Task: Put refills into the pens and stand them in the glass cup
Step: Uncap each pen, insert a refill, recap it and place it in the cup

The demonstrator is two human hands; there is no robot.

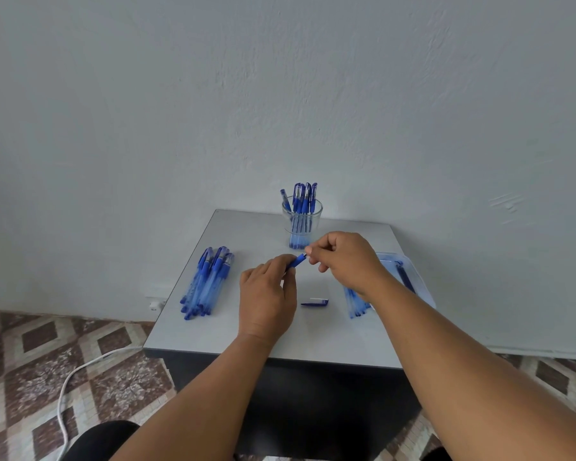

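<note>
My forearms fill the lower half of the frame, reaching up to meet at its centre over the grey worktop (220, 331). My left hand (267, 294) is curled round the barrel of a blue pen (296, 261), which pokes out of my fist slanting up and to the right, its open end aimed at my right hand (343, 257). That hand sits just above and right of it, fingertips (310, 251) pinched at the pen's very end — on a small pale bit there, whether the tip of a refill or the pen's nose piece I cannot tell.

So the pen's long axis runs lower left to upper right, straight along the line between my two hands, and the right one is the nearer to the end being worked. I judge the coming move to be a push or twist along that same line.

Below the hands, near centre, the pen's cap (315, 302) lies flat on the worktop. The pile of pens (207, 282) lies at centre left; the loose refills (356, 302) lie at centre right, partly hidden by my right wrist, in a clear tray (416, 271). The glass cup (302, 224) stands just above my hands — already holding several pens upright.
</note>
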